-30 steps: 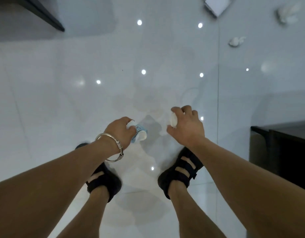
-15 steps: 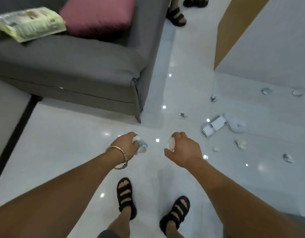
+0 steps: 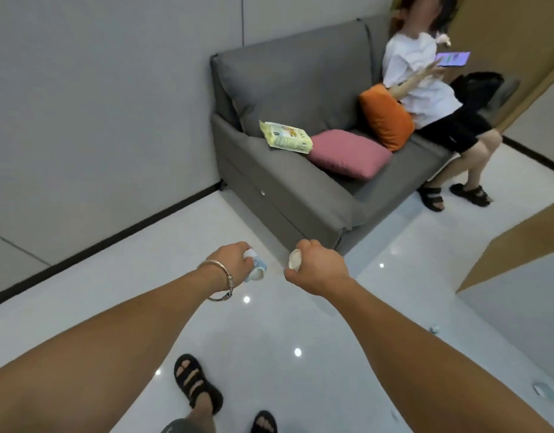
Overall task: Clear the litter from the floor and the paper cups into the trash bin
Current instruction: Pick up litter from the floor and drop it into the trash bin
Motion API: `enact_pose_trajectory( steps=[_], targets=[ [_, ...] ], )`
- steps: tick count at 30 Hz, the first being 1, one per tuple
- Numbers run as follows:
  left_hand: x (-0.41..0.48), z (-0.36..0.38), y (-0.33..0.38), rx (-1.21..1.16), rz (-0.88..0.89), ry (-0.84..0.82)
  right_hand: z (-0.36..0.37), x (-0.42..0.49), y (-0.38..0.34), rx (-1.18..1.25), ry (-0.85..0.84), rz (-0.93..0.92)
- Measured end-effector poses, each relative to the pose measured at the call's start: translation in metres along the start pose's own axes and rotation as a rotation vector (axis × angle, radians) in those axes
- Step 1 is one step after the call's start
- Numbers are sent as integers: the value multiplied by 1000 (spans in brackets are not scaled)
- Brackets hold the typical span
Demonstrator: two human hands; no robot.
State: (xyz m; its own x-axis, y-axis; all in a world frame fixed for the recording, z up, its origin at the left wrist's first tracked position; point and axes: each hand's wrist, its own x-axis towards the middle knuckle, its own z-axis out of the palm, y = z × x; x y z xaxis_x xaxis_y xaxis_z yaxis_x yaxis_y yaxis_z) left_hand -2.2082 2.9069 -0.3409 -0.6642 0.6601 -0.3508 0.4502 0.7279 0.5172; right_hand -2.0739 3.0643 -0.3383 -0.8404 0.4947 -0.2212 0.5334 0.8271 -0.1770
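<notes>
We stand before the grey sofa [image 3: 288, 195], arms stretched toward its near front corner. Our left hand [image 3: 233, 260] has its fingers [image 3: 243, 246] curled round a crumpled blue-and-white paper cup [image 3: 257, 270]. Our right hand [image 3: 318, 268] grips a pale scrap of litter [image 3: 294, 260] in a tight fist. Both are held in the air just short of that corner. On the sofa lie a pink cushion [image 3: 347, 153] and a yellow-green packet [image 3: 286, 137], and a person [image 3: 425, 89] sits at its far end.
</notes>
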Motion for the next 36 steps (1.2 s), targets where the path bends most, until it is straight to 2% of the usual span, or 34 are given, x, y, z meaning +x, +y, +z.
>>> enact_pose_trajectory(
  steps=[5, 11, 17, 23, 28, 36],
  targets=[
    [-86, -52, -70, -83, -185, 168, -15, -4, -101, -123, -40, -268],
    [-217, -92, -187, -156, -439, 360, -11, -44, -263, -190, -37, -589],
    [-371, -109, -315, -261, -634, 532, 21, -122, -437, -272, -63, -846],
    [-546, -121, -441, -332, -844, 707, 88, -234, -609, -323, -135, -1093],
    [-658, -122, -511, -371, -999, 783, 130, -315, -725, -370, -189, -1313],
    [-772, -122, -622, -393, -1172, 827, 192, -376, -895, -470, -239, -1516]
  ],
)
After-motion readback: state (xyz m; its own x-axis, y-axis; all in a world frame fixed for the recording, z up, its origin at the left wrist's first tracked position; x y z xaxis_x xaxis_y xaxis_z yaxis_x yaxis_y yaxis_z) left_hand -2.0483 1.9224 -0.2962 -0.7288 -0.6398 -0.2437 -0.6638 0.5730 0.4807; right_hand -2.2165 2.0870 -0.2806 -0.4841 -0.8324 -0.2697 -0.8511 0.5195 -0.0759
